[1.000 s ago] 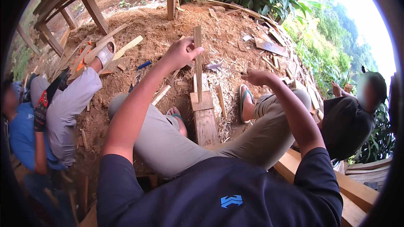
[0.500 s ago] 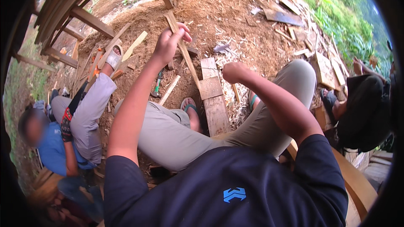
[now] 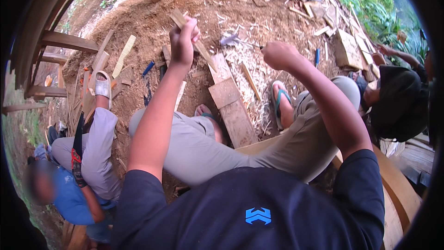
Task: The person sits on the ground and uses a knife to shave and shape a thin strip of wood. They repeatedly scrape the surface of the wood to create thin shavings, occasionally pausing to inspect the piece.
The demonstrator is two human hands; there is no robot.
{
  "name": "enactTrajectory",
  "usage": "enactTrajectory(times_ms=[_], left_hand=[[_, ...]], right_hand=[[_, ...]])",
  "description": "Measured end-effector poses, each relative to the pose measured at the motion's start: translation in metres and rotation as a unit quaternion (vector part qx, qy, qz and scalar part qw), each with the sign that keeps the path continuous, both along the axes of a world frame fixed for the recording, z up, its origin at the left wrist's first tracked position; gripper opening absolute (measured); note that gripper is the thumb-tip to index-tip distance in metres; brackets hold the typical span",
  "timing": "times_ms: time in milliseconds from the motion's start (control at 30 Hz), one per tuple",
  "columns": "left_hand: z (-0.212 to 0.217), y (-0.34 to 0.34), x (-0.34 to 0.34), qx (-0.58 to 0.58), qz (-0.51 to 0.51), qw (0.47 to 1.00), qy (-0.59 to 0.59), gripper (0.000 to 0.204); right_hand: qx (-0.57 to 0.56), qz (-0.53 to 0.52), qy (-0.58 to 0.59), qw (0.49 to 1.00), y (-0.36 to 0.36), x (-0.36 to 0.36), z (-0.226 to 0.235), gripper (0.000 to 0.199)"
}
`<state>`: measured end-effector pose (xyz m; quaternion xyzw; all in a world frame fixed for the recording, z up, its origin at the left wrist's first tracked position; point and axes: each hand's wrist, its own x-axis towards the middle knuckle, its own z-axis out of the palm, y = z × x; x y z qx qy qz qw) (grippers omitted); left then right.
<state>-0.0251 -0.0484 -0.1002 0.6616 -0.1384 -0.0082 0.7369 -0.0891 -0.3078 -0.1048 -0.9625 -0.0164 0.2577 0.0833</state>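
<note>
At the left, a co-worker in a blue shirt (image 3: 74, 203) sits with one sandalled foot (image 3: 102, 88) stretched beside loose offcuts (image 3: 123, 55), which would likely hamper a reach that way. A timber frame (image 3: 69, 40) stands beyond, and a dark blue object (image 3: 148, 68) lies on the ground nearer the middle.

The left grip (image 3: 184, 41) is clenched round a wood strip (image 3: 202, 54), which slants down rightward over the far end of a plank (image 3: 240, 122); whether it touches there I cannot tell. Held one-handed, it could twist or skid if pressed off-centre. A block (image 3: 225, 92) sits across the plank; if loose, it might shift under load.

Past the plank's far right corner, a pale scrap (image 3: 229, 40) on the wood shavings (image 3: 259, 71) muddles where the blade ends. The right grip (image 3: 280, 55) is closed around the handle of a thin-bladed tool (image 3: 249, 44), pointing left, apart from the strip. A slip could carry it toward the bare left fingers; a drop, toward the right foot (image 3: 281, 102). Farther right lie a blue rod (image 3: 317, 57) and a squared timber (image 3: 348, 48), with another co-worker (image 3: 397, 106) close enough to limit wide swings.
</note>
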Motion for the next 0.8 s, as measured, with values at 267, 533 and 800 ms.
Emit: enactTrajectory(times_ms=[267,533,800], left_hand=[[0.028,-0.025,0.001,0.011,0.018,0.999,-0.039,0.042],[0.031,0.000,-0.023,0.088,0.151,0.984,-0.039,0.027],[0.019,0.011,-0.031,0.096,0.251,0.961,-0.063,0.026]], right_hand=[[-0.021,0.041,0.069,0.997,0.022,-0.029,-0.034,0.033],[-0.058,0.131,0.064,0.988,0.034,-0.003,-0.031,0.033],[-0.011,0.136,0.058,0.989,0.064,0.021,-0.001,0.031]])
